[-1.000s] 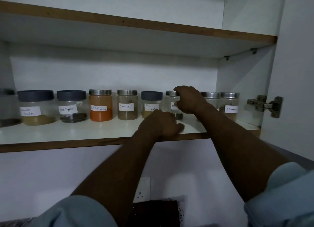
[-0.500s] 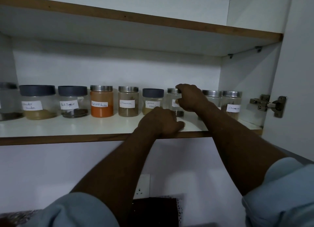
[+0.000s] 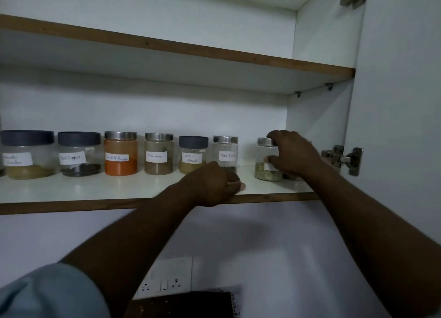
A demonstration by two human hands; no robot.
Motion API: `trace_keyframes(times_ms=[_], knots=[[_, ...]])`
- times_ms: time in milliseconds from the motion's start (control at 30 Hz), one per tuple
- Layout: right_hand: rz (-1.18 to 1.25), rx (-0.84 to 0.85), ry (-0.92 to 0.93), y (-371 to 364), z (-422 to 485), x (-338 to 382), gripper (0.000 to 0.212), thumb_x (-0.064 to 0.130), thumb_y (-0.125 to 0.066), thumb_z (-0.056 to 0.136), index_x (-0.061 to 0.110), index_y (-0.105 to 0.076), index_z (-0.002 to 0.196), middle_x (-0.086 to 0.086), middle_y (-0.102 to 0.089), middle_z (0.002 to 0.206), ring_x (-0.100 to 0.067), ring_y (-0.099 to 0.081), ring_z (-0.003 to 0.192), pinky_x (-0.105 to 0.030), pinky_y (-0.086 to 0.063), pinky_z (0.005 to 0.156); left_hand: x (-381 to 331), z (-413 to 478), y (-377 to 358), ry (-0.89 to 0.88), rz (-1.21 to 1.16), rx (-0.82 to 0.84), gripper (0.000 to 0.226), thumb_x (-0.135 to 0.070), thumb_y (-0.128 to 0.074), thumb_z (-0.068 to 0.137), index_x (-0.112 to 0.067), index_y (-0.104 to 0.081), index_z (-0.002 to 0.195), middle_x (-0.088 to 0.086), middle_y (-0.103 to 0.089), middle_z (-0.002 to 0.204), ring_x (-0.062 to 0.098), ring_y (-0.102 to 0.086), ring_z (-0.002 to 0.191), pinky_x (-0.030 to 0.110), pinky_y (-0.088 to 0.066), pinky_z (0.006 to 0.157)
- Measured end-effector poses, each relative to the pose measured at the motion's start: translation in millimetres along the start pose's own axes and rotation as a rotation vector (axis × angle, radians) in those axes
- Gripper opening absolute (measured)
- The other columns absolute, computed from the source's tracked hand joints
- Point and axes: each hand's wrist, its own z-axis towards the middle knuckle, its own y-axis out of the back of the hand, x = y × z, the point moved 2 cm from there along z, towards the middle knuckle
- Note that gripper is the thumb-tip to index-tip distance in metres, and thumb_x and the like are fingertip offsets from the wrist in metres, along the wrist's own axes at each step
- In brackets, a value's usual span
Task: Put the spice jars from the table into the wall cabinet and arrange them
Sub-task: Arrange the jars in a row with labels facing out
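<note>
Spice jars (image 3: 121,156) in a row on white, wood-edged cabinet shelf (image 3: 95,186)

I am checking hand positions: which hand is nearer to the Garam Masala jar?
Left. The left hand rests on the shelf edge just before the Garam Masala jar; the right hand grips a steel-lidded jar farther right.
</note>
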Motion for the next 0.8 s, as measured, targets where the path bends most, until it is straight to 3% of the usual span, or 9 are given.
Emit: trace_keyframes(times_ms=[100,167,300,433,800], knots=[[0.113,-0.077,0.001,-18.4,0.7,0.3,0.065,0.030,-0.080,0.081,0.019,-0.052,0.139,-0.004,-0.060,0.134,-0.027,-0.051,0.123,-0.041,-0.046,0.098,-28.7,17.0,-8.7,0.005,0.040,0.103,0.041,-0.057,-0.032,0.104,-0.034,-0.067,0.104,0.001,-0.067,0.103,0.023,-0.054,0.102,0.043,-0.047,0.091],[0.144,-0.107,-0.003,-29.1,8.5,2.1,0.068,0.028,-0.080,0.081,0.017,-0.052,0.142,-0.006,-0.058,0.139,-0.028,-0.050,0.127,-0.040,-0.042,0.103,-43.3,28.9,-15.5,0.045,0.105,0.118,0.048,-0.059,-0.029,0.104,-0.030,-0.066,0.114,0.007,-0.066,0.121,0.029,-0.050,0.115,0.048,-0.044,0.098],[0.172,-0.117,0.012,-45.6,23.5,8.4,0.068,0.028,-0.080,0.083,0.017,-0.051,0.144,-0.006,-0.056,0.143,-0.029,-0.046,0.132,-0.041,-0.040,0.108,-50.1,36.9,-21.5,0.045,0.189,0.091,0.051,-0.056,-0.027,0.105,-0.028,-0.064,0.127,0.009,-0.063,0.129,0.032,-0.050,0.119,0.043,-0.042,0.100],[0.191,-0.113,-0.002,-54.0,33.9,10.1,0.069,0.030,-0.081,0.082,0.019,-0.051,0.144,-0.005,-0.055,0.144,-0.029,-0.043,0.134,-0.042,-0.040,0.108,-43.9,37.1,-23.7,0.042,0.132,0.118,0.053,-0.060,-0.024,0.104,-0.032,-0.061,0.130,0.008,-0.062,0.134,0.033,-0.045,0.124,0.048,-0.041,0.103],[0.208,-0.136,0.012,-71.6,44.8,13.0,0.070,0.029,-0.079,0.084,0.021,-0.048,0.147,-0.004,-0.050,0.149,-0.028,-0.037,0.139,-0.045,-0.041,0.107,-39.2,40.3,-27.2,0.033,0.020,0.037,0.052,-0.059,-0.034,0.103,-0.029,-0.068,0.128,0.010,-0.067,0.123,0.024,-0.054,0.118,0.027,-0.034,0.084]])
